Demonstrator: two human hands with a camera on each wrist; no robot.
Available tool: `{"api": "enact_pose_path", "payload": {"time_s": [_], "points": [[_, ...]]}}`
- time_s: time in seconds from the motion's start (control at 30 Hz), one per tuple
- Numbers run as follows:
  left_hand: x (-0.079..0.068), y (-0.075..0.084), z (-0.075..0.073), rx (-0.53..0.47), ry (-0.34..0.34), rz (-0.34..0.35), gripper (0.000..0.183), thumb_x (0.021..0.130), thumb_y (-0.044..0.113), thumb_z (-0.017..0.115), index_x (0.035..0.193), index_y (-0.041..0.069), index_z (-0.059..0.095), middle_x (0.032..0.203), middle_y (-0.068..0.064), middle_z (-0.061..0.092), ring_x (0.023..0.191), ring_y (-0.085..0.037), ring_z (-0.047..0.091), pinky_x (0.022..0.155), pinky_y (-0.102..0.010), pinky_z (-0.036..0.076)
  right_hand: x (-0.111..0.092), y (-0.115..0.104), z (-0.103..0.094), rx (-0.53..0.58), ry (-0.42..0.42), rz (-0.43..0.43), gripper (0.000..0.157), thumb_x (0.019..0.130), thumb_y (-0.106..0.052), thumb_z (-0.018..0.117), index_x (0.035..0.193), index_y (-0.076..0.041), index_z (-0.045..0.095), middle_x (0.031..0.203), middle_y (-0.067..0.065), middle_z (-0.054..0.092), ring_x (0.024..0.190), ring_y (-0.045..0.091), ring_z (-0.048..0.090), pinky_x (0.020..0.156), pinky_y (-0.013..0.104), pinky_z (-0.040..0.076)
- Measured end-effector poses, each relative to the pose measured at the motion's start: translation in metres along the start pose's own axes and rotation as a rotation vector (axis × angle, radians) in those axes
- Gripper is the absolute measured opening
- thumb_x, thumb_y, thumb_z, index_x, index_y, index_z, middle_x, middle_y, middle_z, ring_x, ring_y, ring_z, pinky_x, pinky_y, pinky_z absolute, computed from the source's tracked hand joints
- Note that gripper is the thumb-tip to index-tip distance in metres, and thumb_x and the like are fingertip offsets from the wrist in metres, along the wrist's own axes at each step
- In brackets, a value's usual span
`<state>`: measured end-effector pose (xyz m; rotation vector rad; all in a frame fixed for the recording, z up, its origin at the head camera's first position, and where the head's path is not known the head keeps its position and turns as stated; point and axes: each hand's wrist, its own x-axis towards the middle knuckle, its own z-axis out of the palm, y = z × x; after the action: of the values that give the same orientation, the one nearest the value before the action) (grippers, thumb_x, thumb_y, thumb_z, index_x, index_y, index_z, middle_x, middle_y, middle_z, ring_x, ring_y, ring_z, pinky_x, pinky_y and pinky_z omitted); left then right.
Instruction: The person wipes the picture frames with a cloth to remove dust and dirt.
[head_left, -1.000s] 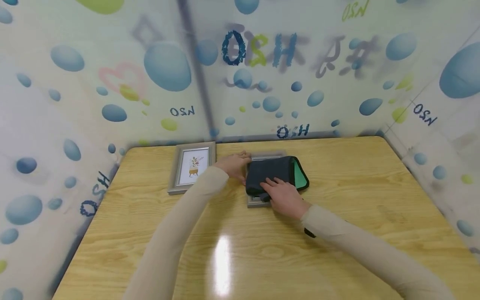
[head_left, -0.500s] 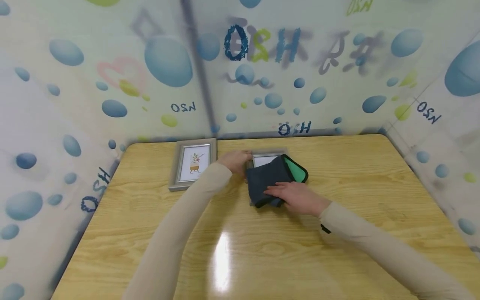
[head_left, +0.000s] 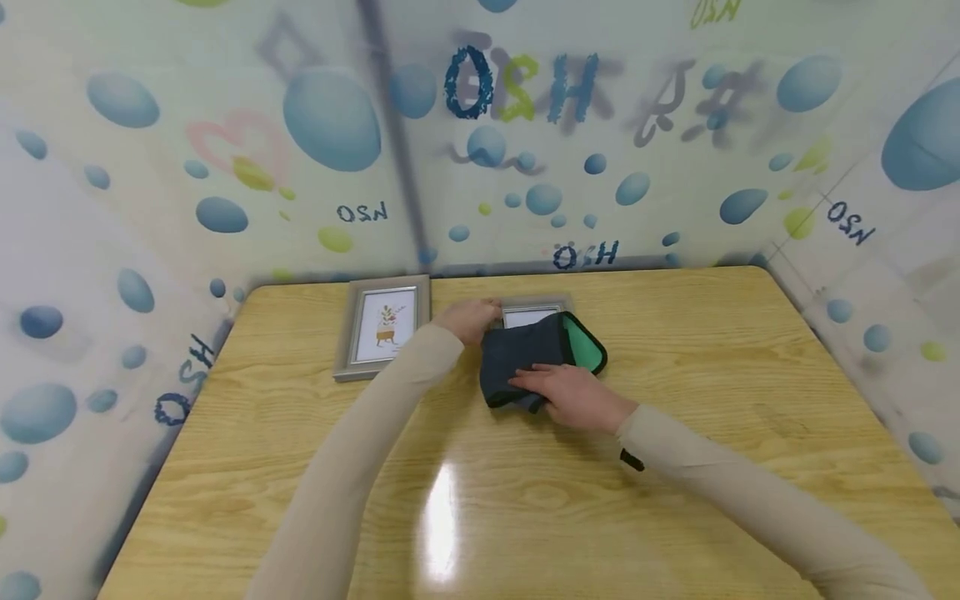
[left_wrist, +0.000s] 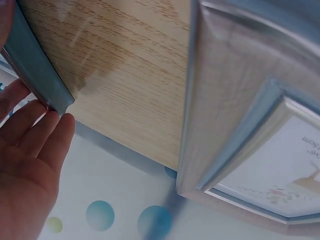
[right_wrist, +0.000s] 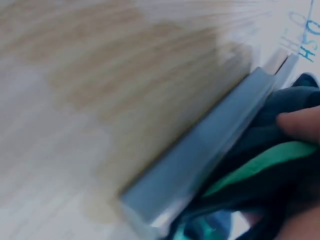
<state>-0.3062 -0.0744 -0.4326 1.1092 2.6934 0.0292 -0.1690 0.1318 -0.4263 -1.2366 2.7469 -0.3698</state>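
A dark navy cloth with a green lining lies folded over a grey picture frame, hiding most of it. My right hand holds the cloth against the frame; in the right wrist view the cloth bunches beside the fingers along the frame's side. At the frame's far left edge, my left hand grips its border. The left wrist view shows the left hand with fingers at the frame's corner and part of the thumb above it.
A second grey picture frame, holding a drawing of a potted plant, lies to the left, close to the left forearm. Both frames are near the back edge of the wooden table. A wall with painted drops stands right behind it.
The right hand and cloth have shifted toward the near side and slightly left, uncovering more of the frame's far part. My left hand has stayed on the frame's edge.
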Motion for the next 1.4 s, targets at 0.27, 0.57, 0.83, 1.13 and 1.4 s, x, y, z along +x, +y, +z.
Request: {"api": "enact_pose_path", "payload": {"time_s": [0.27, 0.57, 0.83, 1.13, 1.4], "points": [[0.0, -0.004, 0.003, 0.025, 0.022, 0.03, 0.042, 0.078, 0.002, 0.078, 0.118, 0.004, 0.066, 0.112, -0.007, 0.058, 0.102, -0.023, 0.061, 0.085, -0.032, 0.051, -0.014, 0.016, -0.003, 0.219, -0.056, -0.127, 0.064, 0.077, 0.02, 0.045, 0.137, -0.003, 0.053, 0.139, 0.012, 0.051, 0.13, 0.035, 0.043, 0.102, 0.048, 0.039], [0.002, -0.003, 0.0, -0.029, -0.049, 0.011, 0.072, 0.066, 0.031, 0.09, 0.126, 0.003, 0.061, 0.13, -0.01, 0.052, 0.112, -0.027, 0.057, 0.098, -0.036, 0.044, -0.042, -0.005, -0.018, -0.242, 0.0, 0.158, 0.033, 0.086, 0.001, 0.064, 0.118, -0.001, 0.064, 0.112, 0.017, 0.067, 0.096, 0.033, 0.065, 0.072, 0.042, 0.055], [-0.002, 0.004, -0.007, -0.021, -0.051, -0.018, 0.062, 0.068, 0.024, 0.089, 0.121, 0.004, 0.064, 0.119, -0.009, 0.055, 0.105, -0.024, 0.059, 0.091, -0.035, 0.048, -0.03, -0.013, -0.005, -0.172, 0.02, 0.097, 0.039, 0.087, 0.001, 0.064, 0.126, 0.0, 0.06, 0.124, 0.018, 0.062, 0.106, 0.037, 0.061, 0.081, 0.046, 0.053], [-0.001, 0.003, -0.004, 0.065, 0.002, 0.015, 0.038, 0.08, 0.007, 0.078, 0.116, 0.005, 0.067, 0.111, -0.008, 0.058, 0.098, -0.022, 0.061, 0.084, -0.032, 0.051, -0.011, -0.011, 0.016, 0.123, 0.065, -0.204, 0.065, 0.076, 0.015, 0.054, 0.138, -0.005, 0.051, 0.141, 0.01, 0.05, 0.129, 0.034, 0.043, 0.102, 0.049, 0.039], [0.003, 0.0, -0.007, 0.018, -0.126, 0.011, 0.071, 0.074, 0.03, 0.085, 0.133, 0.003, 0.057, 0.123, -0.011, 0.051, 0.112, -0.026, 0.055, 0.096, -0.034, 0.045, -0.042, -0.006, 0.016, -0.066, 0.068, -0.218, 0.068, 0.077, 0.013, 0.059, 0.141, -0.009, 0.049, 0.143, 0.01, 0.047, 0.131, 0.035, 0.041, 0.1, 0.051, 0.04]]}}
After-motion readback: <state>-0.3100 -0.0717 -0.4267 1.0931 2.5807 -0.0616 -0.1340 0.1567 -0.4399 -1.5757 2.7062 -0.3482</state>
